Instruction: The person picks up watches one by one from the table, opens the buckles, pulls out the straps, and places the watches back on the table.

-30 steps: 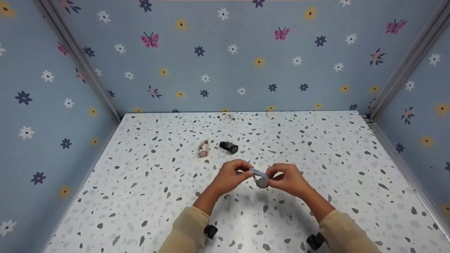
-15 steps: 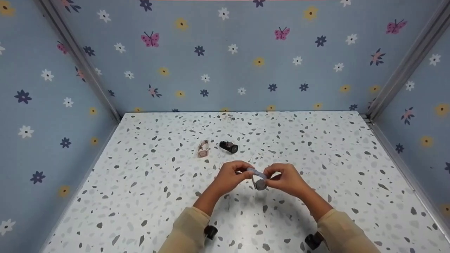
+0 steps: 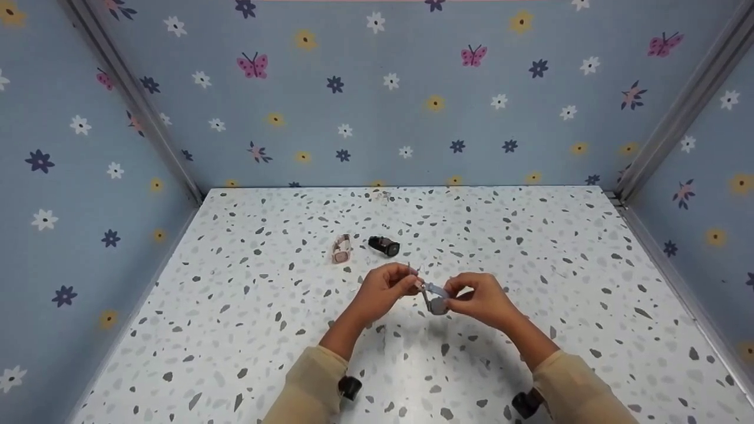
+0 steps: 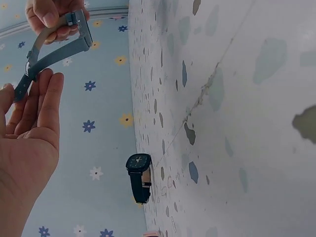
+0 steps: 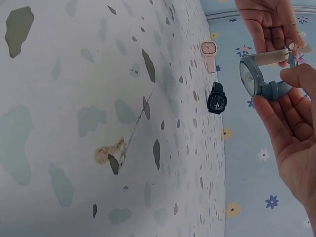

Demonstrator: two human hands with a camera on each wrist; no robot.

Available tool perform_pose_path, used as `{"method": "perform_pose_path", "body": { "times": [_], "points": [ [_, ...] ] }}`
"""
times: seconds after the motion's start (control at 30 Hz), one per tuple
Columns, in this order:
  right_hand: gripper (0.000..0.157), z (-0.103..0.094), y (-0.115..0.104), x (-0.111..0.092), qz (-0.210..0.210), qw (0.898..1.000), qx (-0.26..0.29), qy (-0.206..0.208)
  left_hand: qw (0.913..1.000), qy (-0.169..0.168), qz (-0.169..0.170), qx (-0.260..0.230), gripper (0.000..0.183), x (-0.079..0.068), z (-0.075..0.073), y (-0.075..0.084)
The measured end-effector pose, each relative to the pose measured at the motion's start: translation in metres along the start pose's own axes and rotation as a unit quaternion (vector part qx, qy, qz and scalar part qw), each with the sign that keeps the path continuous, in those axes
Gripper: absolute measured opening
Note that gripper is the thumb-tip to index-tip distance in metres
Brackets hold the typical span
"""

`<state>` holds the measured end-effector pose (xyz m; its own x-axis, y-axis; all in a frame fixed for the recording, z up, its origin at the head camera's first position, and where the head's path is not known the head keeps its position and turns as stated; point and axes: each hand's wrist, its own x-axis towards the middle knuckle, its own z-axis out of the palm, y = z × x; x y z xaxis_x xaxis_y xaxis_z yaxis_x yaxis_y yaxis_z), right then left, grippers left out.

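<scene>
Both hands hold a blue-grey wristwatch [image 3: 437, 305] just above the table, its strap bent into a loop. My left hand [image 3: 378, 295] pinches the strap's tail beside the buckle, which shows in the left wrist view. The right hand [image 3: 482, 299] grips the other side of the strap, close to the watch case. In the right wrist view the dial faces left, and the right thumb presses on the band. Farther back on the table lie a pink watch [image 3: 341, 250] and, to its right, a black watch [image 3: 384, 246]. Fingers partly cover the strap.
The white speckled tabletop [image 3: 265, 330] runs back to a blue wall [image 3: 377, 118] printed with flowers and butterflies. Matching panels stand at left and right, with metal posts at the corners. Dark wrist mounts [image 3: 350, 388] stick out below the sleeves.
The left fingers have shifted slightly up and left on the strap, baring more of the band near the buckle. The right hand keeps nearly the same place. The other watches have not moved.
</scene>
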<state>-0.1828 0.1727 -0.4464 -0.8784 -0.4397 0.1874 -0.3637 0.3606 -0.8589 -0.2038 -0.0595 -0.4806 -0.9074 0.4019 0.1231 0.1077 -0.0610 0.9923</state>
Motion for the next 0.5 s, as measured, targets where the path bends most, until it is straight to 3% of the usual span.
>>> {"method": "perform_pose_path", "body": {
  "times": [0.13, 0.37, 0.5],
  "points": [
    [0.010, 0.000, 0.000, -0.001, 0.004, 1.000, -0.005, 0.008, 0.9999, -0.003, 0.005, 0.012, 0.020, 0.001, 0.000, 0.001],
    [0.011, 0.001, 0.000, -0.001, 0.002, 1.000, -0.004, 0.008, 0.9992, 0.017, 0.020, 0.031, 0.017, -0.011, 0.006, 0.029],
    [0.011, 0.001, 0.000, -0.001, -0.001, 1.000, -0.004, 0.007, 0.9991, 0.025, 0.018, 0.029, 0.019, -0.013, 0.007, 0.032]
  ]
}}
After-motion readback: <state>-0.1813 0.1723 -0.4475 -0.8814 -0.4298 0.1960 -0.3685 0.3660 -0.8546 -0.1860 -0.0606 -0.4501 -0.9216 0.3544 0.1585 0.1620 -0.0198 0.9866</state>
